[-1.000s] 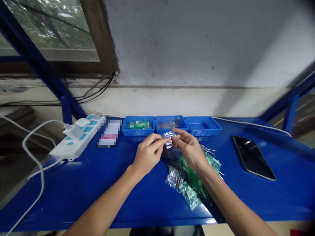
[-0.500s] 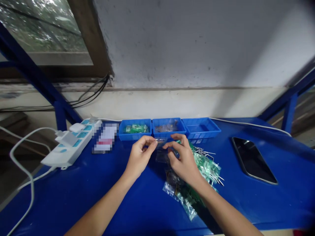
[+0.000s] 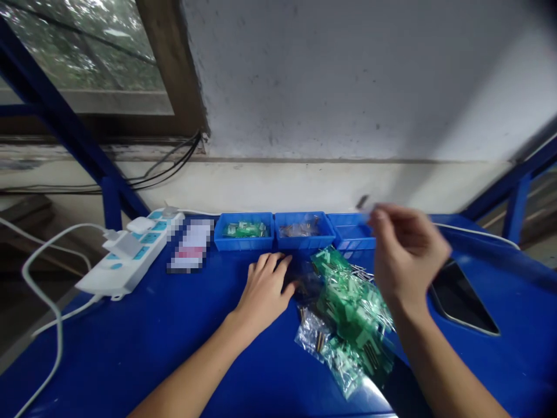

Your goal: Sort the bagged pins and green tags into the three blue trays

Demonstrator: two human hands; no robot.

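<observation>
My right hand [image 3: 407,255] is raised in front of the right-hand blue bin [image 3: 348,223], thumb and finger pinched on a small clear packet [image 3: 364,204] with something dark in it, smeared by motion. My left hand [image 3: 265,290] rests on the blue table, fingers apart, its thumb and fingertips beside a dark, see-through packet [image 3: 307,284]. Between my hands lies a heap of green and clear packets [image 3: 352,302] with thin metal pins showing. Several clear packets [image 3: 313,332] with brass-coloured and dark pieces spread at its near left edge.
The left blue bin [image 3: 244,230] holds green packets, and the middle blue bin [image 3: 303,228] holds clear packets with brownish pieces. A phone [image 3: 465,302] lies at the right. On the left are a white power strip [image 3: 130,255] with cables and a blurred-out card [image 3: 191,247].
My right hand has lifted up and right from the heap, carrying a small packet. My left hand has lowered to the table and its pinch has opened. The view has shifted slightly.
</observation>
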